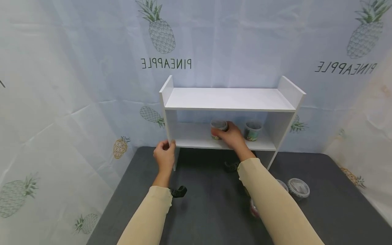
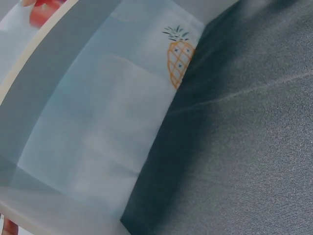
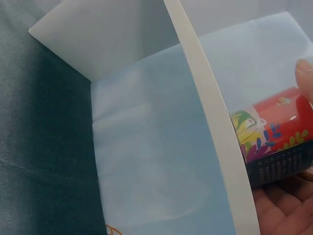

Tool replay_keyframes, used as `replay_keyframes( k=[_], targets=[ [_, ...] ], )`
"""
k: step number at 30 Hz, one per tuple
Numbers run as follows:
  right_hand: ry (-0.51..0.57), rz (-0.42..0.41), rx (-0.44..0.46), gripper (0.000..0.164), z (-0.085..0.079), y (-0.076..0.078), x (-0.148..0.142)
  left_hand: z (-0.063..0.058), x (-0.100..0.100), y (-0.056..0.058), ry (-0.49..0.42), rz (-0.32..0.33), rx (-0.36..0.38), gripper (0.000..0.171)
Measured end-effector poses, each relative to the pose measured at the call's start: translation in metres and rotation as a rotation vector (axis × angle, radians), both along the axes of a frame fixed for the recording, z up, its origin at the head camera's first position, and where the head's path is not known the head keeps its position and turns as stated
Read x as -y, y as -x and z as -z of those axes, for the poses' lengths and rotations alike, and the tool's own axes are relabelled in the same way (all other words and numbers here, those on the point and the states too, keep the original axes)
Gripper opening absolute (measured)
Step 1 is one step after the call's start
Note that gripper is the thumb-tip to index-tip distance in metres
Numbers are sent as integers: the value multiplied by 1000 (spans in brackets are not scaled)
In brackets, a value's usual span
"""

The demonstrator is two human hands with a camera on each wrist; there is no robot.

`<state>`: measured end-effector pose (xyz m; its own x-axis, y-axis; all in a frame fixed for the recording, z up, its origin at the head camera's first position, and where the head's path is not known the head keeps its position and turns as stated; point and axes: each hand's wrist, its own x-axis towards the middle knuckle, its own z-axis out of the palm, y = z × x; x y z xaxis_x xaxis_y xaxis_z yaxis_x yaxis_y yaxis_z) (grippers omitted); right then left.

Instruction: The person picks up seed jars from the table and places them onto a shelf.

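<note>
My right hand (image 1: 232, 136) grips a round plastic tub (image 1: 219, 126) on the middle board of a white shelf (image 1: 226, 99). In the right wrist view, the tub (image 3: 279, 127) has a red, yellow and dark printed side, with fingers under and around it. To its right on the same board stands a second tub (image 1: 252, 130) with a greenish print. My left hand (image 1: 164, 156) pinches the front edge of the shelf's left side panel, thumb and fingers on either side. Only a fingertip of it (image 2: 10, 227) shows in the left wrist view.
Several more lidded tubs, including one lidded tub (image 1: 298, 188), are on the dark table (image 1: 208, 211) to the right, some partly hidden by my right sleeve (image 1: 275, 200). Behind the shelf hangs a pale curtain (image 1: 232, 41) with pineapple prints.
</note>
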<state>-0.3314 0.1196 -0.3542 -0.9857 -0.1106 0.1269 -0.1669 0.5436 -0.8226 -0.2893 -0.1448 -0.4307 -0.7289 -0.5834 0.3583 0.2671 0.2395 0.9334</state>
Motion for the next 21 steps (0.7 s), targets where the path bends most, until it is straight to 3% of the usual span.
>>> replay_keyframes(
  k=[11,21],
  targets=[
    [53,-11,23,97,4,1,-1,-3,1,0,8,15,19,24],
    [74,-15,31,96,6,1,-2,-13,3,-2,135,7,-2,24]
  ],
)
